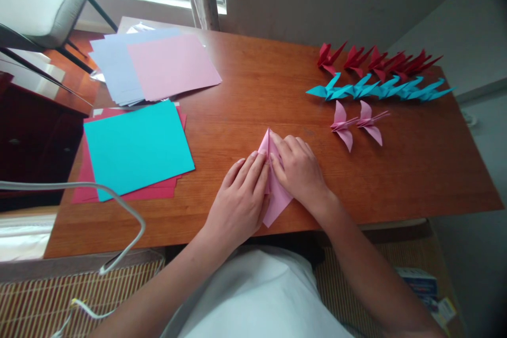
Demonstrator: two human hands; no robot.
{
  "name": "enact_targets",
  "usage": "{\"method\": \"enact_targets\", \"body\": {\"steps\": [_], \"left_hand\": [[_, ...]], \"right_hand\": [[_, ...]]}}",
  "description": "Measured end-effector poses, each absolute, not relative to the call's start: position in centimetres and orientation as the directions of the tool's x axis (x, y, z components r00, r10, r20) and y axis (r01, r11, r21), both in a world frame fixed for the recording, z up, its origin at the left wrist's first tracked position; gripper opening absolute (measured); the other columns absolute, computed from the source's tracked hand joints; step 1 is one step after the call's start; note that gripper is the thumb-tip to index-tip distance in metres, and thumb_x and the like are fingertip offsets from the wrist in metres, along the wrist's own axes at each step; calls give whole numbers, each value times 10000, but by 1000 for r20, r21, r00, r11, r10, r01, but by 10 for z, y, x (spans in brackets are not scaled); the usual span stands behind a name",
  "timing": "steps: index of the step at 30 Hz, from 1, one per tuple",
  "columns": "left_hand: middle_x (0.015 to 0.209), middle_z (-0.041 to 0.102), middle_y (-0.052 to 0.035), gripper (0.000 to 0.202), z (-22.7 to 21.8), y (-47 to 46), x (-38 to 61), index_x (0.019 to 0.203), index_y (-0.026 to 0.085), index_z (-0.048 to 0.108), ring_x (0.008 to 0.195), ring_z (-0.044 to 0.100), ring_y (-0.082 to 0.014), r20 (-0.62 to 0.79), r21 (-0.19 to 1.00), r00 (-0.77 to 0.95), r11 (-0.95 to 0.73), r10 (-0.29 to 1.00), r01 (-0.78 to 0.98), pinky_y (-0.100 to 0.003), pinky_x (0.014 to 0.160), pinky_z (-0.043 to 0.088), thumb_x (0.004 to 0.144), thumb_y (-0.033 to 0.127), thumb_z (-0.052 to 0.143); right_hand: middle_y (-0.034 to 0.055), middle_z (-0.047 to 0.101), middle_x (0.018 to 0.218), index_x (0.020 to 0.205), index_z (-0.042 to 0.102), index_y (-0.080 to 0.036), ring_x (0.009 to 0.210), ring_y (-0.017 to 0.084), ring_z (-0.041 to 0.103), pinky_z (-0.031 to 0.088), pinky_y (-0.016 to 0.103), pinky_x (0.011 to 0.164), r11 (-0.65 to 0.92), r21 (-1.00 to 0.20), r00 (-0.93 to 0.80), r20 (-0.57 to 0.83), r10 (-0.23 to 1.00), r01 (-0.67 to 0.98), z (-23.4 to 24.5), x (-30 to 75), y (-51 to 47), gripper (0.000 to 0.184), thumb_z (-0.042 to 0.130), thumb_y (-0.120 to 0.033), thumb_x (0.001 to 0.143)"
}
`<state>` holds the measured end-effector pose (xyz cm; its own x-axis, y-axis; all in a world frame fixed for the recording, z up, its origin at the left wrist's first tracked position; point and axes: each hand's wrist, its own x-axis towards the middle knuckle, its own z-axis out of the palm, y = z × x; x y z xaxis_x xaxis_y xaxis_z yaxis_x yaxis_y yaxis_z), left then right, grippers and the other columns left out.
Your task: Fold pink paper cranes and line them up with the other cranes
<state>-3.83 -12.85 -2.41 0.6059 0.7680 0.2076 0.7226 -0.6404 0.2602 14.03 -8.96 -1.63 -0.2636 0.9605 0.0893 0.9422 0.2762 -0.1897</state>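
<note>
Left hand (241,195) and right hand (299,169) press flat on a pink folded paper diamond (279,203). It lies on the reddish wooden surface (245,95).

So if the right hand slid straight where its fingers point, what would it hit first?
Likely the flat pink sheet, across bare table from the right hand, though the exact line is unclear.

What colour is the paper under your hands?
Pink: the folded paper shows best in the head view.
</note>
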Motion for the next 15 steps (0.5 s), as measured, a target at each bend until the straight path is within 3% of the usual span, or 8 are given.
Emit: {"method": "enact_targets", "body": {"steps": [6, 15], "left_hand": [[1633, 406, -204, 569, -23, -128, -38, 1506, 9, 469, 1534, 372, -321, 210, 258, 615, -650, 760, 715, -474, 1258, 321, 1003, 275, 461], [1637, 407, -190, 685, -22, -130, -38, 1530, 15, 443, 1546, 336, -359, 183, 283, 605, -631, 775, 722, -479, 1261, 300, 1001, 448, 500]], "right_hand": [[119, 637, 1042, 1531, 472, -134, 977, 276, 535, 421, 410, 859, 298, -160, -287, 86, 954, 941, -16, 141, -91, 507, 410, -252, 1042], [118, 635, 1049, 1490, 535, -151, 976, 275, 530, 414, 412, 858, 308, -162, -301, 69, 951, 938, -16, 142, -89, 470, 402, -265, 1053]]}}
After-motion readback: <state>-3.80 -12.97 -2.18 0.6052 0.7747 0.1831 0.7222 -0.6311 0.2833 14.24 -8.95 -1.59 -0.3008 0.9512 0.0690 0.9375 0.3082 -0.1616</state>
